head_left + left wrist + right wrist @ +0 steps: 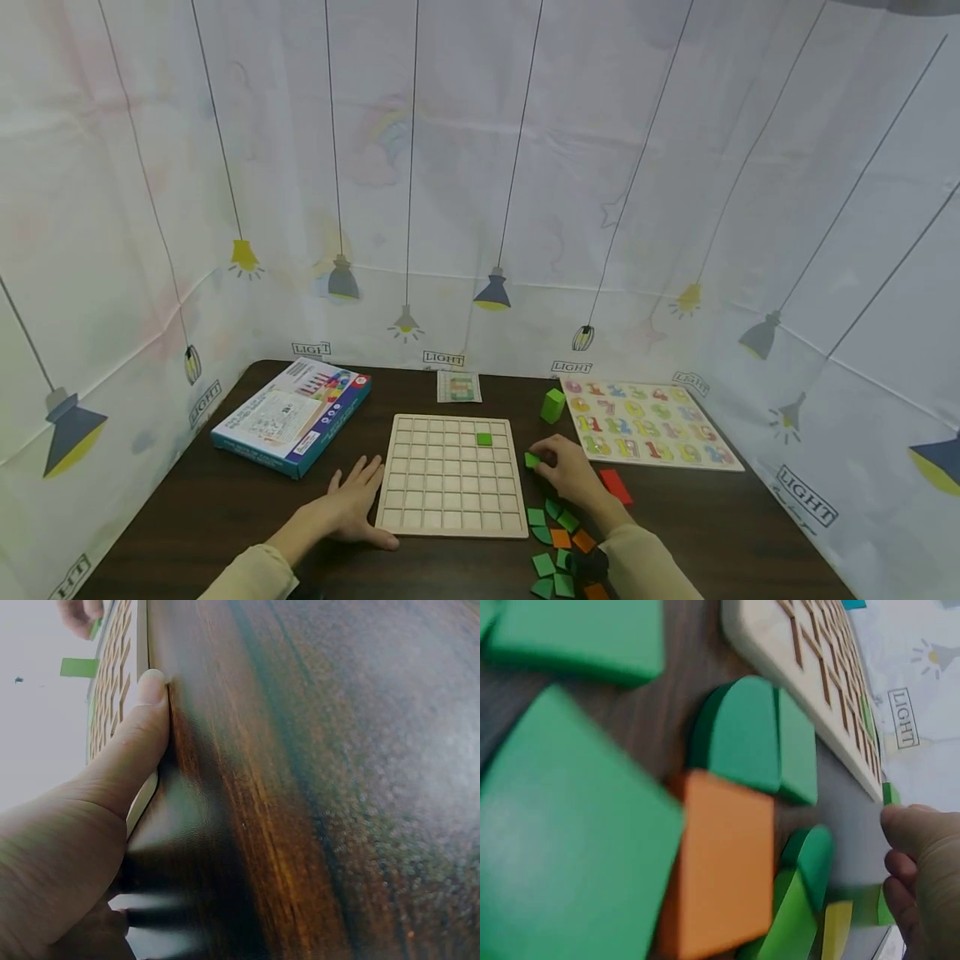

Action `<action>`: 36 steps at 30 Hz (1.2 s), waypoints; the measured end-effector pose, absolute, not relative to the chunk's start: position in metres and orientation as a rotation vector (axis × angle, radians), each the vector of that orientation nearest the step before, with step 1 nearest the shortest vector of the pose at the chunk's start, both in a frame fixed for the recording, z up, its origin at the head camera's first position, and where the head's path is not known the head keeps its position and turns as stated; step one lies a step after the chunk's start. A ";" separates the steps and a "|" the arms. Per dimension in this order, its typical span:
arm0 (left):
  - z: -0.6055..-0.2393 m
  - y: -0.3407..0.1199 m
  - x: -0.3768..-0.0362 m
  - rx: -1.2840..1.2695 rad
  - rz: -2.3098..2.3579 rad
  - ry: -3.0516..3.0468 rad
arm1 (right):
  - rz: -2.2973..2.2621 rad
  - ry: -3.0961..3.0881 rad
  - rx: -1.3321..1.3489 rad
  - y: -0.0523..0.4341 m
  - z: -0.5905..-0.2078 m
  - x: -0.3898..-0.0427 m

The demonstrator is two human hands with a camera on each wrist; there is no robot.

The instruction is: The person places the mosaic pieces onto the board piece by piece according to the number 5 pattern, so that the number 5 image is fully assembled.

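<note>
A wooden grid board (453, 522) lies mid-table, with one light green square block (484, 439) in a cell near its upper right. My left hand (347, 505) is spread at the board's left side, its thumb (152, 688) touching the board's near edge in the left wrist view. Just right of the board, my right hand (564, 468) pinches a small light green block (532, 460) between thumb and fingers. Beneath the right forearm are scattered green blocks (543, 565) and orange blocks (560, 538), some quarter-round; the sleeve hides part of them.
A taller light green block (552, 406) stands behind the right hand. Beside it lies a number board (652, 422), with a red block (616, 486) nearer. A boxed set (292, 412) is at left, and a small pattern card (459, 387) lies behind the grid board.
</note>
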State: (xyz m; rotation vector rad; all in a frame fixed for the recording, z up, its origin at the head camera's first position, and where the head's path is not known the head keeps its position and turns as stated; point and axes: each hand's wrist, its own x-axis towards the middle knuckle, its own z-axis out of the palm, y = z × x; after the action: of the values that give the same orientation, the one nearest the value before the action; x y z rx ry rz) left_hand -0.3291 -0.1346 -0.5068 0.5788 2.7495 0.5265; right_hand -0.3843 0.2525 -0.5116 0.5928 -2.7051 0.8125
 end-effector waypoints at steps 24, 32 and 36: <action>-0.509 -0.136 -0.331 0.595 0.555 2.766 | 0.917 -2.606 0.631 0.178 -0.504 -0.416; -0.506 -0.136 -0.329 0.611 0.568 2.773 | 0.938 -2.612 0.655 0.163 -0.513 -0.429; -0.507 -0.136 -0.329 0.604 0.573 2.760 | 0.922 -2.627 0.683 0.156 -0.519 -0.434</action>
State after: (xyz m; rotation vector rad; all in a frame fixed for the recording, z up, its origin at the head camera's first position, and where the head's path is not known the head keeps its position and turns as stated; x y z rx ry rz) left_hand -0.3291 -0.1365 -0.5070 0.6044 2.7599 0.5728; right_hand -0.4338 0.1558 -0.5194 0.6833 -2.6269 0.9218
